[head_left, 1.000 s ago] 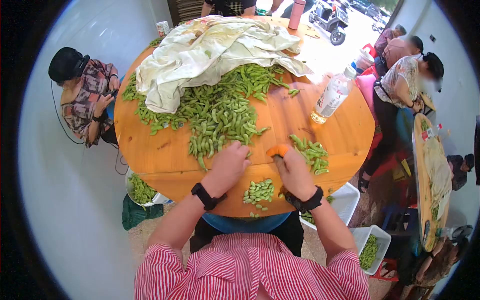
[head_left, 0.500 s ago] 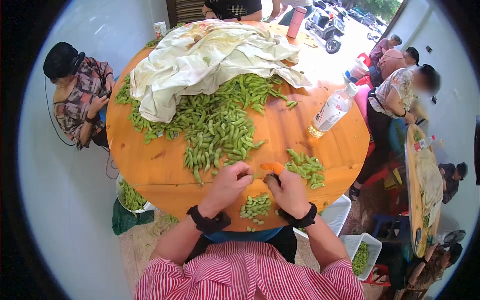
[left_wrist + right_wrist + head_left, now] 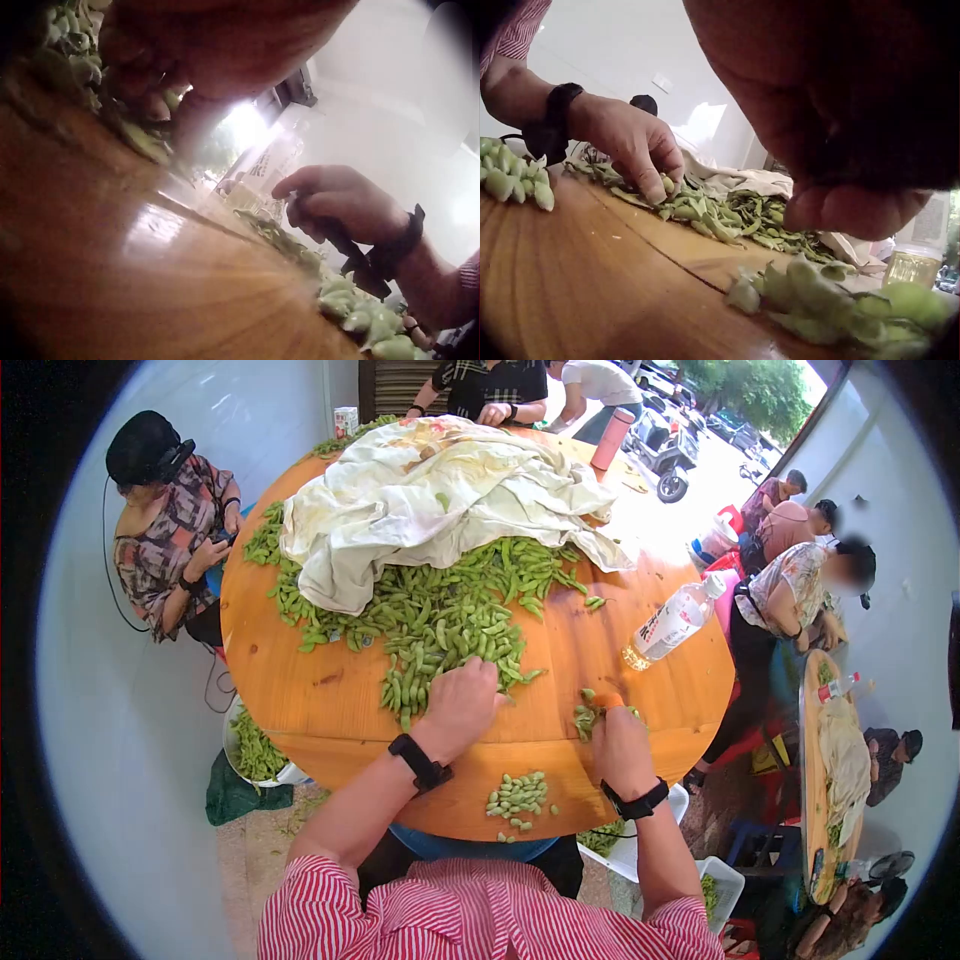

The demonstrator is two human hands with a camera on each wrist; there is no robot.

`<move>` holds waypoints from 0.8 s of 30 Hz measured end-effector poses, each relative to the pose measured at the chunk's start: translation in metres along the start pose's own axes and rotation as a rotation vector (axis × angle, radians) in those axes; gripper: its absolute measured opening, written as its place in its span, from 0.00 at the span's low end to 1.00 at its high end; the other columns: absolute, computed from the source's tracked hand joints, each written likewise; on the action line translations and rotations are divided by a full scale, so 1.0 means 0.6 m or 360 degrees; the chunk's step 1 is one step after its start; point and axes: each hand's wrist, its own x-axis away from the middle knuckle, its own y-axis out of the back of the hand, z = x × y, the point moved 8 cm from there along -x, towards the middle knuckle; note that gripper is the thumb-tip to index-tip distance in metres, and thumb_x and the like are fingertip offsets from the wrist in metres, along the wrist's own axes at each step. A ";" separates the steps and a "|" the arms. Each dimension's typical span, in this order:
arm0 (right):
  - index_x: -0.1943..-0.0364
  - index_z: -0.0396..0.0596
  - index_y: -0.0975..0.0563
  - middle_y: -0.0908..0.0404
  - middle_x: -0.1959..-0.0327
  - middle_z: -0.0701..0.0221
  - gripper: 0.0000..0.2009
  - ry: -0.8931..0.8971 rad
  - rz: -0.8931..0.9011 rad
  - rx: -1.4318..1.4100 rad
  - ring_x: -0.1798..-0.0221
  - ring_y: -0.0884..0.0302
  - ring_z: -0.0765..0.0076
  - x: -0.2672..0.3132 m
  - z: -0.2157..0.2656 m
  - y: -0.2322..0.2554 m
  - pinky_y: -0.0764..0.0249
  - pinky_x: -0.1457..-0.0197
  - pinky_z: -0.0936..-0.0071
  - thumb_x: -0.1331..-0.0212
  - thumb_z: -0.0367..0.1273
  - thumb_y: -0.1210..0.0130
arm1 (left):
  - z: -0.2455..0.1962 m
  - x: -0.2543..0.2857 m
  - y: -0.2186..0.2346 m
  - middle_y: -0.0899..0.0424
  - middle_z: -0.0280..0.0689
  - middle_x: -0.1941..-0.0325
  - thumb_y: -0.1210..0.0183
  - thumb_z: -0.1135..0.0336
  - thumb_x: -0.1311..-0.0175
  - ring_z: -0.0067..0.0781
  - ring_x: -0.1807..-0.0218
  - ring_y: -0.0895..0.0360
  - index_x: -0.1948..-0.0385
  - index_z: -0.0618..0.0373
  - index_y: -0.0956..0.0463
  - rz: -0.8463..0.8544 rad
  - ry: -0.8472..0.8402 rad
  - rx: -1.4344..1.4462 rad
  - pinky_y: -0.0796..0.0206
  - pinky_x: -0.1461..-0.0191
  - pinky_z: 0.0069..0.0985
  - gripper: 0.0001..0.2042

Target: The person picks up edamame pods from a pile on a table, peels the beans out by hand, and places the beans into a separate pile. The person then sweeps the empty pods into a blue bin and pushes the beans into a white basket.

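Edamame pods point(image 3: 450, 622) lie heaped on the round wooden table, partly beneath a stained white cloth point(image 3: 430, 500). My left hand point(image 3: 462, 705) reaches to the near edge of the heap. In the right wrist view its thumb and forefinger pinch a green pod point(image 3: 668, 183). Over a smaller group of pods point(image 3: 584, 724) at the right is my right hand point(image 3: 622, 752), fingers bent, an orange cover point(image 3: 606, 701) on one finger. Whether it holds anything I cannot tell. Shelled beans point(image 3: 518, 795) sit near the table's front edge, between my forearms.
A clear bottle point(image 3: 672, 625) with yellowish liquid stands beyond my right hand, and a pink flask point(image 3: 612, 440) at the far edge. A basin point(image 3: 240, 735) of pods is on the floor at left, with white baskets point(image 3: 680, 805) at right. A person point(image 3: 170, 550) sits at the left.
Half a second ago my hands were close together above the shelled beans. Since then the left has moved forward to the heap, and the right has shifted rightward over the smaller group of pods.
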 end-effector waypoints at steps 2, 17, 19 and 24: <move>0.57 0.39 0.24 0.22 0.72 0.51 0.11 0.0053 0.0014 -0.0060 0.66 0.23 0.43 0.004 0.004 0.000 0.28 0.63 0.54 0.43 0.24 0.50 | 0.002 0.002 -0.001 0.25 0.42 0.67 0.39 0.61 0.43 0.49 0.67 0.22 0.64 0.57 0.24 -0.0020 -0.0035 0.0010 0.30 0.64 0.40 0.11; 0.58 0.43 0.23 0.23 0.75 0.51 0.08 0.0131 0.0258 -0.0707 0.68 0.22 0.43 0.008 0.091 -0.054 0.28 0.66 0.56 0.39 0.29 0.48 | 0.023 0.033 0.036 0.20 0.45 0.66 0.43 0.64 0.39 0.48 0.64 0.23 0.58 0.60 0.21 -0.0264 0.0083 0.0636 0.32 0.61 0.36 0.12; 0.59 0.43 0.23 0.23 0.75 0.51 0.08 0.0126 0.0278 -0.0713 0.68 0.22 0.43 0.008 0.093 -0.055 0.28 0.66 0.56 0.39 0.29 0.48 | 0.023 0.036 0.034 0.21 0.45 0.68 0.44 0.65 0.38 0.46 0.66 0.23 0.58 0.62 0.21 -0.0261 0.0097 0.0682 0.32 0.61 0.35 0.12; 0.54 0.42 0.22 0.20 0.78 0.63 0.11 0.0099 0.0223 -0.0691 0.77 0.23 0.68 0.003 0.089 -0.068 0.28 0.71 0.73 0.40 0.27 0.48 | 0.010 0.053 0.024 0.21 0.43 0.70 0.45 0.67 0.37 0.38 0.68 0.23 0.57 0.66 0.22 -0.0159 0.0090 0.0974 0.32 0.62 0.29 0.12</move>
